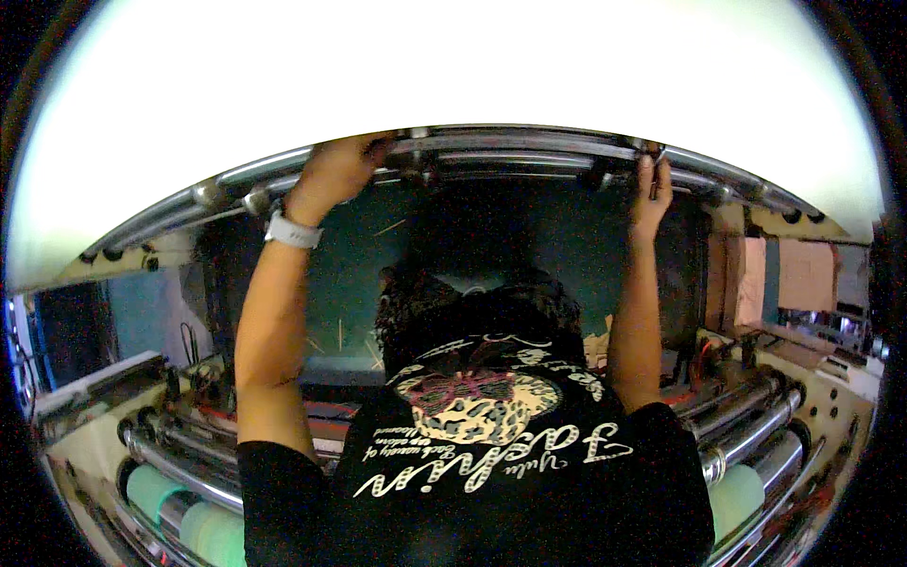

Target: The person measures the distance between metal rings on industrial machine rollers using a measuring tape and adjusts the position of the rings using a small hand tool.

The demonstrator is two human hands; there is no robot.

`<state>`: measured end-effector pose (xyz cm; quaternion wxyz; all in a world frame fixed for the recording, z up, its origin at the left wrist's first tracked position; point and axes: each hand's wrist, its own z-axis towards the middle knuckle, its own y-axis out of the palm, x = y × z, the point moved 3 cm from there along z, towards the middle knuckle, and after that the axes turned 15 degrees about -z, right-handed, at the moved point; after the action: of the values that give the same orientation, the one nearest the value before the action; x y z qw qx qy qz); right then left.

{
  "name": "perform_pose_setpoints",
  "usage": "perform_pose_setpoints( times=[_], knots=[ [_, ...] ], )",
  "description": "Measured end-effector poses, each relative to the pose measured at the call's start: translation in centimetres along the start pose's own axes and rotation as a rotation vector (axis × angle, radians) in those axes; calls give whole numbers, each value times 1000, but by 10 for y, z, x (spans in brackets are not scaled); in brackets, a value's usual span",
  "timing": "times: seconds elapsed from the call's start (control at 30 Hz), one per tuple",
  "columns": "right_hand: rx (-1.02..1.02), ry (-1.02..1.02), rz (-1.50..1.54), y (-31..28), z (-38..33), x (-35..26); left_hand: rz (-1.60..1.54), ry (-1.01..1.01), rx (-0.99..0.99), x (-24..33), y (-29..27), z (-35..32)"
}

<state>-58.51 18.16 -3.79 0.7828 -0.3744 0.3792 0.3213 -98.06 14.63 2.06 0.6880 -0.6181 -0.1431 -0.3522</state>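
Both my arms reach up to a set of shiny metal bars (520,144) that run across the machine. My left hand (342,177), with a pale watch band (294,231) on its wrist, is at the bars near a round metal collar. Its fingers are in shadow and partly covered by the bright white area above. At the right part of the same bars, my right hand (652,194) has its fingers raised and closed about a small dark fitting, whose kind I cannot make out.
A bright white expanse (453,66) fills the top, its lower edge along the bars. Collars (257,199) sit on the bars. Lower down are metal rollers with pale green rolls (210,531) (737,501) at both sides. Pale scraps (597,348) lie on the dark green surface below.
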Motion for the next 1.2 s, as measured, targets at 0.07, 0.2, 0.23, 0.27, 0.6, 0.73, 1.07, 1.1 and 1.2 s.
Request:
perform_pose_setpoints(
  times=[0.07, 0.2, 0.23, 0.27, 0.6, 0.73, 1.07, 1.1, 1.2],
  knots=[
    [18, 191, 229, -4, -13, 45, 49, 76, 2, -11, 5, 1],
    [46, 500, 349, 27, -49, 80, -192, -115, -91, -6, 2, 2],
    [-14, 671, 391, 36, -56, 83, -189, -98, -94, -3, 2, 3],
    [-70, 855, 489, 41, -56, 62, -184, -85, -95, -4, 1, 3],
    [65, 836, 704, 39, -40, 41, -126, -121, -107, -27, 10, 1],
    [-19, 821, 682, 33, -37, 48, 19, 29, -93, -17, 9, 3],
    [-45, 838, 563, 27, -37, 50, -121, -107, -79, 12, 2, 3],
    [-53, 831, 577, 28, -36, 49, -128, -99, -81, 11, 3, 3],
    [-62, 809, 612, 30, -38, 48, -109, -76, -65, 0, 7, 4]
  ],
)
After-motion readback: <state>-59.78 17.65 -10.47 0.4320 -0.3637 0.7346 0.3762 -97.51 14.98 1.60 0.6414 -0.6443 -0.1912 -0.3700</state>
